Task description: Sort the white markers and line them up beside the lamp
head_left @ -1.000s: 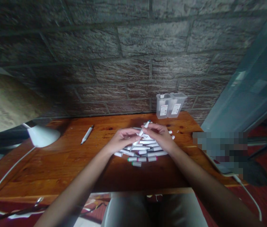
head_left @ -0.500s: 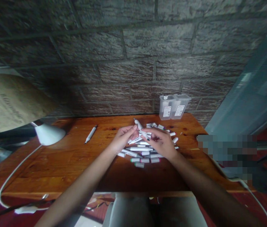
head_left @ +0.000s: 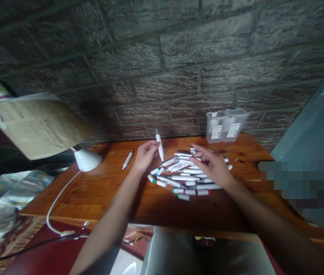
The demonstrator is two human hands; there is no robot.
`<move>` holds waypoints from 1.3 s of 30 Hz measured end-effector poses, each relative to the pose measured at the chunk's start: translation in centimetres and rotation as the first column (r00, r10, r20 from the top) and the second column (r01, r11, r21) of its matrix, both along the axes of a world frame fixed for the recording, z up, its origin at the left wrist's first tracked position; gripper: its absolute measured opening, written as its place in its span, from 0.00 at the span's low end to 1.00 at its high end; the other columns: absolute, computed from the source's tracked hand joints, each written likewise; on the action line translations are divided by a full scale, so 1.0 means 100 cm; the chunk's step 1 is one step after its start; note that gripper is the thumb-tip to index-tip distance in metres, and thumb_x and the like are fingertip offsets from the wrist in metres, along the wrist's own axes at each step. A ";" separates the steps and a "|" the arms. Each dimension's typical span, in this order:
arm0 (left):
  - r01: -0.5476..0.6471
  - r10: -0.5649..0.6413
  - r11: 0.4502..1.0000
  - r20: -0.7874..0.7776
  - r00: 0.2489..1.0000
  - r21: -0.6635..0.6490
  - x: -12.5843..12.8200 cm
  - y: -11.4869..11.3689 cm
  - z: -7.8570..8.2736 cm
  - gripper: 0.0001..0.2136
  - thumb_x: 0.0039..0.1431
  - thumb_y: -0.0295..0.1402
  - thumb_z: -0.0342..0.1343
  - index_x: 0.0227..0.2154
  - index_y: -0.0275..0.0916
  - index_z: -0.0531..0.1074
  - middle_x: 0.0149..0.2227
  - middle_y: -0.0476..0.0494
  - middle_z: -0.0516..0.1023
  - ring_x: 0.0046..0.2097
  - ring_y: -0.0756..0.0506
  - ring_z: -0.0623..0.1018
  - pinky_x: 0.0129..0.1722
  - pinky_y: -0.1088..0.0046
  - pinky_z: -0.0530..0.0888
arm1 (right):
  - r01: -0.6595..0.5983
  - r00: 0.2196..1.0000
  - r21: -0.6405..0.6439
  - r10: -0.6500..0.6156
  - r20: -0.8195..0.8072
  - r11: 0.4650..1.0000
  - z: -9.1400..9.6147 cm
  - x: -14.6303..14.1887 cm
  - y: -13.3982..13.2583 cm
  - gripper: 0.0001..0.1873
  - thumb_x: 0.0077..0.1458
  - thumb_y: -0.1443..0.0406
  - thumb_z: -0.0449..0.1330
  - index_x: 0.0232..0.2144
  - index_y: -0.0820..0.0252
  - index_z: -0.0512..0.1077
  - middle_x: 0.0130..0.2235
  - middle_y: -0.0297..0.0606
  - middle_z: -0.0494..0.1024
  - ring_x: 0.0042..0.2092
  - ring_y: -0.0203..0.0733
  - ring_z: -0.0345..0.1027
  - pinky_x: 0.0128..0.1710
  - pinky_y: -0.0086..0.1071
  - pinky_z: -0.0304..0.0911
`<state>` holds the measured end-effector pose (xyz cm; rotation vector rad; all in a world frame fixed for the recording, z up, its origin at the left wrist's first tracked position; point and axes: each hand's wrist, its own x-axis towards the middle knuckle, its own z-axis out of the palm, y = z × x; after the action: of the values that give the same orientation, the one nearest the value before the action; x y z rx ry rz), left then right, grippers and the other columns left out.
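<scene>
Holds one marker (head_left: pixel 160 148) nearly upright in the left hand (head_left: pixel 144 156), with the right hand (head_left: pixel 217 170) spread over a pile of markers (head_left: pixel 185 178).

Clamps left thumb and fingers about the marker's middle, probably to keep both narrow ends free, at the pile's left edge; keeps the right fingers apart around nothing visible, perhaps touching the pile, though impossible to tell. Has loose caps (head_left: pixel 162 183) nearer the body than the grip, likely for easy reach; has a lone marker (head_left: pixel 128 160) left of the grip, seemingly set aside, and clear containers (head_left: pixel 235 130) far right, probably pushed back to spare room. Differs from half a second ago: no longer grips the marker between both hands.
</scene>
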<state>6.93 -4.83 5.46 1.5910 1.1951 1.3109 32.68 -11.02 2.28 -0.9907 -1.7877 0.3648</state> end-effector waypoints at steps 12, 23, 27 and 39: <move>-0.652 0.172 0.758 -0.967 0.186 0.010 -0.086 0.023 -0.005 0.22 0.48 0.51 0.56 0.37 0.38 0.79 0.45 0.28 0.79 0.46 0.30 0.78 0.40 0.59 0.73 | 0.007 0.999 -0.082 -0.011 -0.047 0.997 -0.004 0.006 0.005 0.23 0.57 0.55 0.61 0.53 0.54 0.71 0.31 0.32 0.78 0.26 0.33 0.66 0.27 0.27 0.62; -0.552 0.236 0.832 -0.937 0.258 0.057 -0.123 0.026 -0.018 0.25 0.55 0.56 0.46 0.43 0.44 0.77 0.44 0.37 0.80 0.47 0.34 0.78 0.43 0.62 0.73 | 0.038 0.999 -0.118 -0.042 -0.035 0.992 -0.005 0.010 0.009 0.21 0.57 0.54 0.60 0.50 0.55 0.73 0.29 0.32 0.77 0.27 0.34 0.68 0.27 0.27 0.62; -0.626 0.260 0.778 -0.933 0.247 0.051 -0.135 0.022 -0.022 0.23 0.55 0.51 0.50 0.45 0.43 0.77 0.45 0.36 0.80 0.47 0.33 0.78 0.41 0.63 0.73 | 0.065 0.998 -0.115 -0.066 -0.012 0.991 -0.006 0.010 0.010 0.21 0.56 0.53 0.60 0.48 0.57 0.74 0.26 0.32 0.77 0.25 0.34 0.67 0.27 0.27 0.61; -0.615 0.303 0.775 -0.940 0.157 0.147 -0.128 0.022 -0.024 0.19 0.59 0.40 0.50 0.45 0.33 0.76 0.46 0.26 0.78 0.48 0.32 0.77 0.45 0.61 0.72 | 0.149 0.983 -0.072 -0.139 0.121 0.986 -0.007 0.020 0.015 0.13 0.56 0.57 0.60 0.37 0.58 0.79 0.31 0.35 0.82 0.27 0.36 0.71 0.29 0.28 0.63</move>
<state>-5.84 -2.67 3.04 1.8429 2.6834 0.2543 34.69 -9.48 1.59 -1.2128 -1.8030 0.2963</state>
